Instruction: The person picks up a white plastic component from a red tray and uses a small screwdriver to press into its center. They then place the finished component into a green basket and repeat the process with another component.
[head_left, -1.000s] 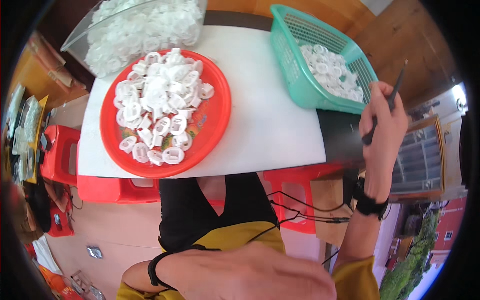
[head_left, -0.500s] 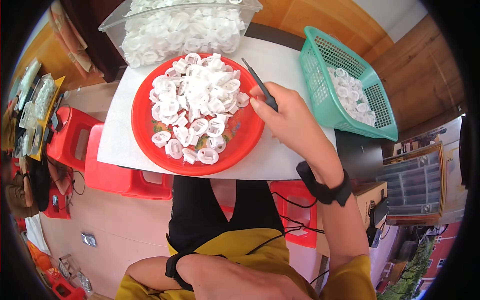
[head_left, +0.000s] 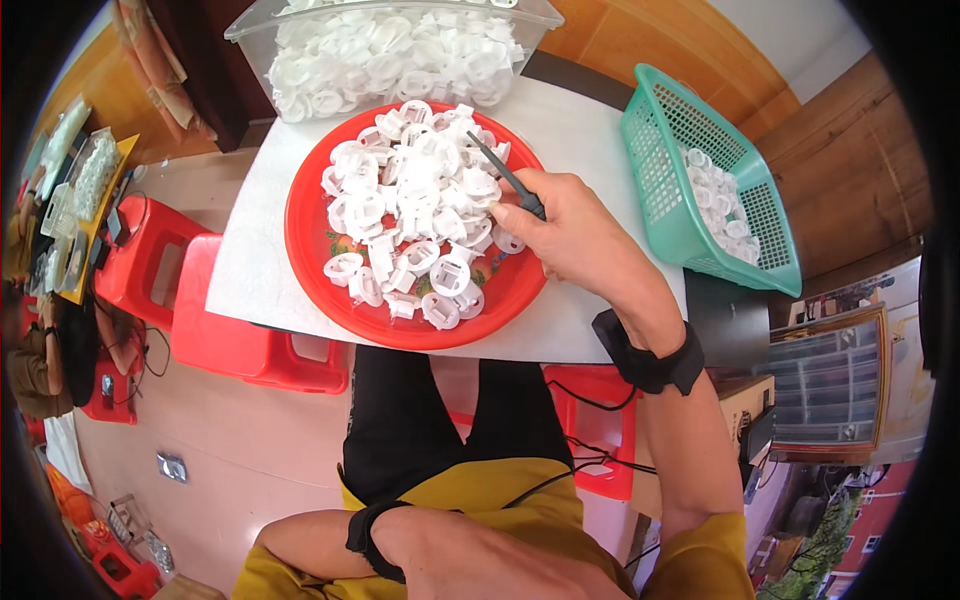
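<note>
White plastic pieces (head_left: 420, 180), many with oval faces, lie in a loose heap just left of the right grip (head_left: 585, 235), inside a round red tray (head_left: 515, 292) whose right rim passes beneath that grip. The right grip is closed around a slim dark tool (head_left: 508, 177) that slants up and leftward from it, tip over the heap; whether the tip touches a piece I cannot tell. Farther off, up and left of the right grip, stands a clear bin (head_left: 538, 30) heaped with similar pieces. Near this grip on its right is a green mesh basket (head_left: 660, 185), partly filled with more white pieces. Tabletop (head_left: 585, 120) covered in white spreads beyond the right grip and under the tray. Well apart, nearer the body, the left grip (head_left: 480, 562) lies over a mustard garment (head_left: 460, 485); the picture's lower edge cuts it off, so whether it is open or closed cannot be told.
</note>
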